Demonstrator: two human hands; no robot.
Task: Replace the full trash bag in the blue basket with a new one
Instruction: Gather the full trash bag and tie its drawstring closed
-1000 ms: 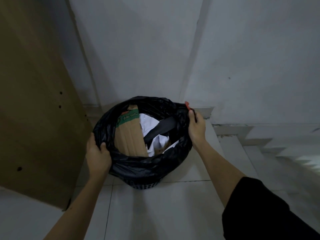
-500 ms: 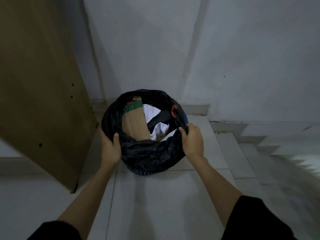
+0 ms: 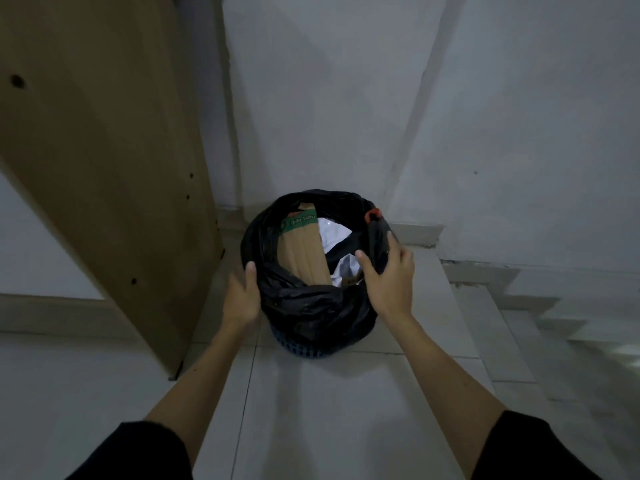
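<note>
Two hands work at the mouth of the black trash bag point(image 3: 313, 306), which sits in the blue basket point(image 3: 304, 348) on the tiled floor, close to the white wall and just right of a leaning brown board point(image 3: 104, 161). Only a low band of the basket's lattice shows under the bag's folded-over skirt. The left hand point(image 3: 242, 296) lies against the bag's left flank, fingers fairly straight and thumb up along the plastic, touching rather than gripping. The right hand point(image 3: 389, 275) is at the right side of the rim, thumb spread from the fingers with black film between them; it looks like a loose hold on the gathered edge, though whether it truly pinches I cannot tell. A red tie or handle point(image 3: 373, 214) shows on the rim just beyond that hand. Inside the bag stand a tall brown carton with a green band point(image 3: 304, 251) and some white paper point(image 3: 332, 233). The film should be thin, soft and slippery, prone to tearing where the stiff carton corners press. The load looks bulky but probably light. Best to gather the loose rim from opposite sides into a bunched neck and lift straight up, steadying the basket so it does not rise with the bag.
</note>
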